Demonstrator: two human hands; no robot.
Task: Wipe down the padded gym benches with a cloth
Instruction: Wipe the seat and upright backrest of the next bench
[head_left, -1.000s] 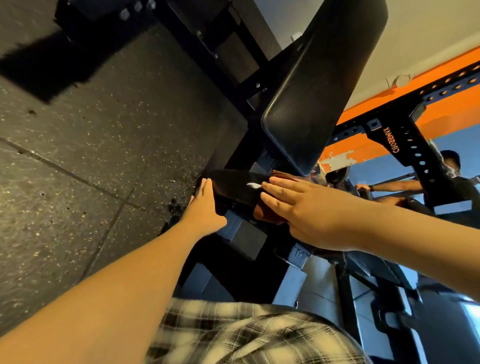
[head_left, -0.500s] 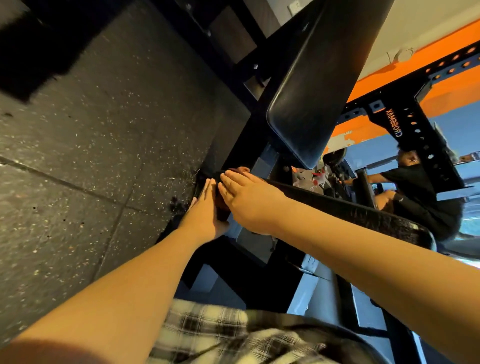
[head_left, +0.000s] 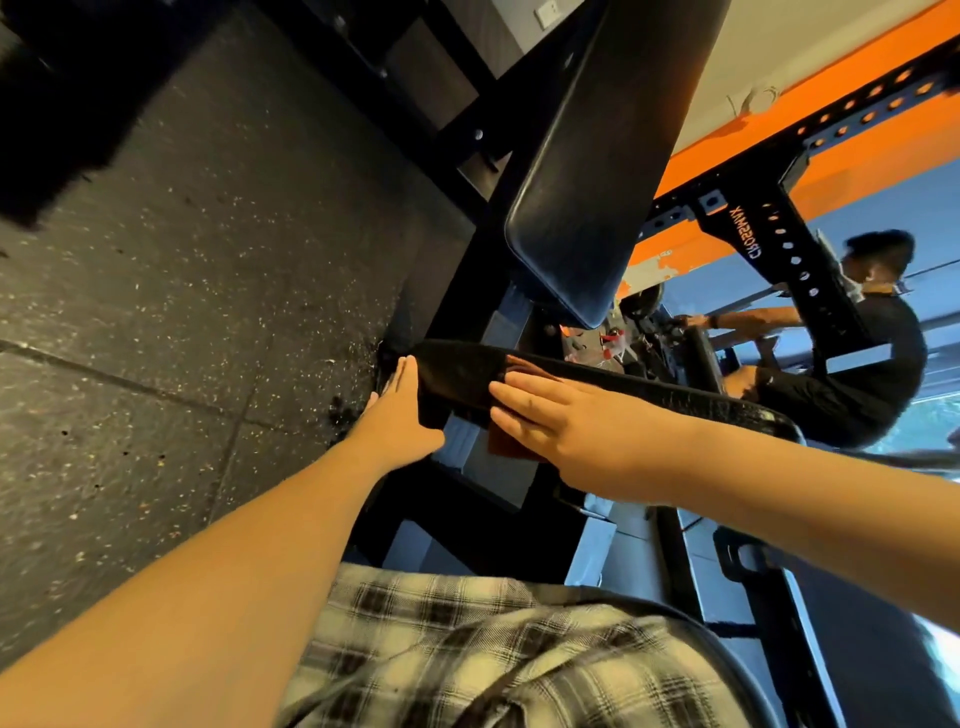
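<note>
A black padded seat pad (head_left: 462, 371) runs across the middle of the head view, with a raised black backrest pad (head_left: 608, 171) above it. My right hand (head_left: 576, 426) lies flat, fingers straight, pressing a dark red cloth (head_left: 511, 441) onto the seat pad. The cloth shows at my fingertips and hangs below my palm. My left hand (head_left: 400, 410) rests with straight fingers against the pad's left end, thumb tucked under the edge.
Speckled black rubber floor (head_left: 182, 312) fills the left. A black and orange perforated rack (head_left: 779, 234) stands behind the bench. A person in a black shirt (head_left: 857, 364) sits at the right. Black frame bars (head_left: 519, 493) lie under the pad.
My right hand has slid with the cloth back to the right along the seat pad, away from my left hand. The left hand has stayed at the pad's end.
</note>
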